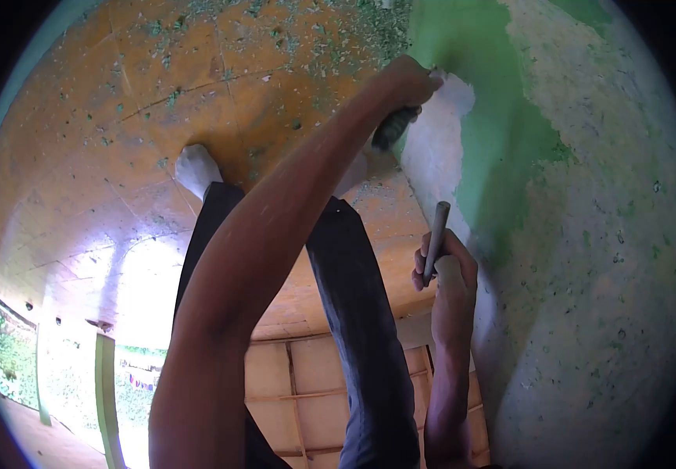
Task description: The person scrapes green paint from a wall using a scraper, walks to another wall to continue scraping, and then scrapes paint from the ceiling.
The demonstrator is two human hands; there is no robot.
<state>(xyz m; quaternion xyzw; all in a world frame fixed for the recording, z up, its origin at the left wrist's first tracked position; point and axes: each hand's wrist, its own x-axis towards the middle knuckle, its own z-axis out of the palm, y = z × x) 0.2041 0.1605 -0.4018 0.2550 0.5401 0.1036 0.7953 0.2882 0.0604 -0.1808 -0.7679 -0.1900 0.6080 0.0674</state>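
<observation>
At the wall's low edge, my left hand (pixel 407 84) is closed round a dark, greenish-black handle (pixel 393 130), its fingertips right at the bare white patch. The tool's working end is hidden by the hand. Closer to me, my right hand (pixel 454 270) wraps its fingers round a slim grey rod (pixel 436 238), which sticks up past the fist beside the wall. Green paint (pixel 502 172) still covers a band of this wall, with ragged edges against scraped whitish plaster (pixel 596 289).
Green paint flakes (pixel 369 31) litter the orange tiled floor (pixel 275 117), thickest along the wall. My dark trouser legs (pixel 357 313) and one pale foot (pixel 197 169) are below me. Bright openings (pixel 72 367) lie at lower left, and a panelled surface (pixel 314 383) shows between my legs.
</observation>
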